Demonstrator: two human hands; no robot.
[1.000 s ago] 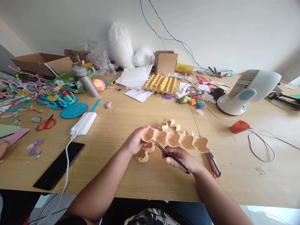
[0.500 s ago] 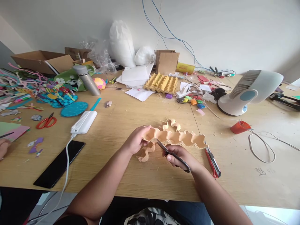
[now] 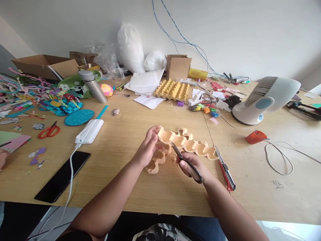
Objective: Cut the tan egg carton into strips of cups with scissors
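My left hand (image 3: 147, 149) grips the left end of a strip of egg carton (image 3: 187, 144), a row of several pale orange cups tilted down to the right. In my right hand (image 3: 192, 164) is a pair of black scissors (image 3: 178, 152), its blades pointing up-left at the strip's near edge by the second cup. Whether the blades are apart I cannot tell. A cut-off carton scrap (image 3: 155, 163) lies below my left hand, and another scrap (image 3: 185, 133) lies behind the strip. Just past the strip's right end is a red utility knife (image 3: 227, 174).
On the left lie a black phone (image 3: 62, 176), a white power bank (image 3: 89, 131) and red-handled scissors (image 3: 49, 130). A steel bottle (image 3: 93, 86) and a yellow egg tray (image 3: 173, 90) stand farther back. To the right are a white fan (image 3: 263, 100) and an orange cup (image 3: 256, 136). Another person's hand (image 3: 3, 158) shows at far left.
My left hand has raised the strip's left end, so the strip now slants down to the right. The scissors have shifted slightly right and now point more steeply upward.
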